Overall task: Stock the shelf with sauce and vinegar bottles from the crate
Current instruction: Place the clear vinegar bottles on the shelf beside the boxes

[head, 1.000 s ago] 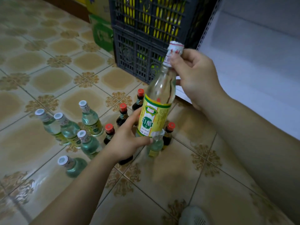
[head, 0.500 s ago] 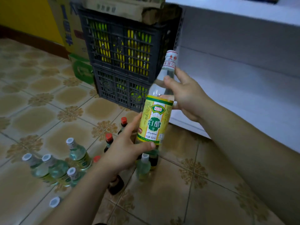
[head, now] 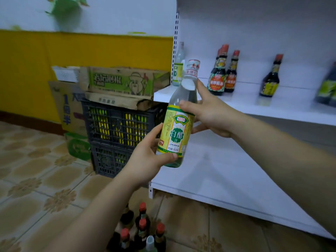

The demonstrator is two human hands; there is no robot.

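Hands [head: 145, 157] grip vinegar bottle [head: 177, 128] upright, left low, right [head: 211, 115] high.

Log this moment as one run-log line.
held: white vinegar bottle, nearly upright | left hand: grips its lower label | right hand: grips its shoulder | upper shelf: dark sauce bottles standing

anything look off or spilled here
No spill or breakage shows. Only oddities: the box on the crate is torn and flattened, and sauce bottles stand loose on the floor by the shelf.
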